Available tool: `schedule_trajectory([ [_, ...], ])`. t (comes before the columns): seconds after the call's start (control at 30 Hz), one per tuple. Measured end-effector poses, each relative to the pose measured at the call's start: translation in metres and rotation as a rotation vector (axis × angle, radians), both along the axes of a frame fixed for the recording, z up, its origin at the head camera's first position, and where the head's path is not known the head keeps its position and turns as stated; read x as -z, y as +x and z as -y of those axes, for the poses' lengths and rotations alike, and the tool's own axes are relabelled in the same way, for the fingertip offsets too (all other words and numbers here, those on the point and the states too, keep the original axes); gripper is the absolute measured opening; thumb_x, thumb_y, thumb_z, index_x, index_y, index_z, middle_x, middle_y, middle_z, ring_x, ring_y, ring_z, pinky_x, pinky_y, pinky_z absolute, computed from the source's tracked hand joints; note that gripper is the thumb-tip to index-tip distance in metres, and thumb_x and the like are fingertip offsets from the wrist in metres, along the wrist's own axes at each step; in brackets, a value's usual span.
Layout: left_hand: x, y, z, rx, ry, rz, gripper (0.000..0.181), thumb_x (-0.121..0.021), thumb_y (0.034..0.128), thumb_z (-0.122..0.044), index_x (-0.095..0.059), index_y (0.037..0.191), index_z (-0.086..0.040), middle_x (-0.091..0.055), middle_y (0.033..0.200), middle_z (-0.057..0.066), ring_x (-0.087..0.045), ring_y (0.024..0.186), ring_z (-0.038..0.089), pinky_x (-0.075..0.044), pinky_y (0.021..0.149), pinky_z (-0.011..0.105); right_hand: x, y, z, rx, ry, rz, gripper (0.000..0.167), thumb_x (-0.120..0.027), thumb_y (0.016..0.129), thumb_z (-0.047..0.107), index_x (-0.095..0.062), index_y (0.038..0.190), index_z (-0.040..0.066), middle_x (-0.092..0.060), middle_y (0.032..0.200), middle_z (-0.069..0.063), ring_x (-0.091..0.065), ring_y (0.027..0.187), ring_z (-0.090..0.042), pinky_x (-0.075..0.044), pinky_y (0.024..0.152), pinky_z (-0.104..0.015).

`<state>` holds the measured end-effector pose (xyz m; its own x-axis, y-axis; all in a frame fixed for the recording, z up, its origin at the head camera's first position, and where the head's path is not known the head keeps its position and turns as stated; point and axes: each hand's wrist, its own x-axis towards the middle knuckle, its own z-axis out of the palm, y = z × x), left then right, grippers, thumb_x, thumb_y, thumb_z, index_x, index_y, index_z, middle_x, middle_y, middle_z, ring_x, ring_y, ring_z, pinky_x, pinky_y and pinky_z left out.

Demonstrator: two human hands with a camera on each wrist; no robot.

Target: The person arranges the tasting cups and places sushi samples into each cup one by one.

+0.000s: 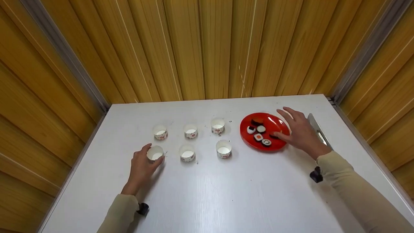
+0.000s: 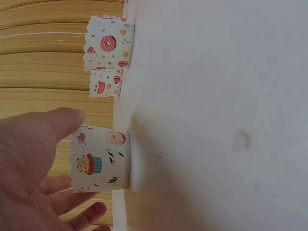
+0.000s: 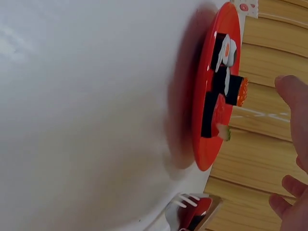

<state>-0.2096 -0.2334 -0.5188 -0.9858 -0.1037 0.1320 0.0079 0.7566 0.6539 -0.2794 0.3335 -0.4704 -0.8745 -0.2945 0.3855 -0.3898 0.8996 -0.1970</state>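
The paper cup (image 2: 103, 163) is found on the tabletop (image 1: 210, 194), nearest corner of a two-by-three layout, at far left. It is grasped between thumb and fingers of the left hand (image 1: 141, 166). The two rows are judged set out, with five other cups (image 1: 224, 149) spaced apart; no contents are seen in any. Six sushi pieces (image 1: 266, 142) are noted on the red plate (image 1: 247, 139). The grasped cup's mouth is directed upward, its axis upright; no sideways long axis is shown. Nothing is gripped by the right hand (image 1: 300, 132), held spread over the plate.
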Motion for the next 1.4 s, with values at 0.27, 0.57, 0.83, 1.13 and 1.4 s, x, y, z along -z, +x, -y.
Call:
schedule_trajectory([
  [0.27, 0.002, 0.001, 0.001, -0.002, 0.012, 0.007, 0.074, -0.079, 0.0908, -0.030, -0.046, 0.149, 0.001, -0.061, 0.132, 0.026, -0.051, 0.121, 0.041, -0.037, 0.102, 0.060, 0.002, 0.002, -0.030, 0.071, 0.023, 0.032, 0.092, -0.086, 0.084, 0.033, -0.035, 0.159, 0.018, -0.032, 0.160, -0.020, -0.035, 0.137, -0.050, -0.037, 0.105, -0.071],
  [0.57, 0.001, 0.004, 0.002, 0.000, 0.029, 0.007, 0.069, -0.072, 0.0968, -0.035, -0.046, 0.150, 0.000, -0.061, 0.134, 0.022, -0.052, 0.122, 0.039, -0.039, 0.103, 0.058, 0.005, 0.008, -0.054, 0.127, 0.048, 0.061, 0.093, -0.084, 0.085, 0.032, -0.032, 0.160, 0.017, -0.028, 0.160, -0.025, -0.031, 0.137, -0.055, -0.031, 0.107, -0.074],
  [0.83, 0.001, 0.007, 0.004, -0.001, 0.036, 0.001, 0.068, -0.072, 0.0968, -0.034, -0.046, 0.150, 0.000, -0.061, 0.134, 0.024, -0.052, 0.123, 0.041, -0.040, 0.103, 0.060, 0.008, 0.014, -0.069, 0.202, 0.031, 0.143, 0.097, -0.084, 0.085, 0.034, -0.026, 0.161, 0.017, -0.022, 0.161, -0.028, -0.026, 0.137, -0.058, -0.027, 0.107, -0.076],
  [1.13, 0.003, 0.009, 0.006, 0.015, 0.053, -0.008, 0.066, -0.071, 0.0979, -0.031, -0.046, 0.149, 0.001, -0.061, 0.133, 0.025, -0.054, 0.123, 0.041, -0.041, 0.103, 0.060, 0.016, 0.017, -0.083, 0.239, -0.004, 0.216, 0.102, -0.081, 0.087, 0.037, -0.017, 0.164, 0.017, -0.020, 0.157, -0.034, -0.026, 0.132, -0.064, -0.030, 0.100, -0.079],
  [1.4, 0.004, 0.010, 0.007, 0.030, 0.067, -0.017, 0.063, -0.071, 0.0982, -0.028, -0.047, 0.148, 0.002, -0.062, 0.131, 0.026, -0.057, 0.119, 0.039, -0.043, 0.103, 0.057, 0.018, 0.021, -0.090, 0.267, -0.056, 0.337, 0.107, -0.080, 0.089, 0.038, -0.007, 0.166, 0.022, -0.020, 0.155, -0.037, -0.028, 0.128, -0.064, -0.034, 0.094, -0.081],
])
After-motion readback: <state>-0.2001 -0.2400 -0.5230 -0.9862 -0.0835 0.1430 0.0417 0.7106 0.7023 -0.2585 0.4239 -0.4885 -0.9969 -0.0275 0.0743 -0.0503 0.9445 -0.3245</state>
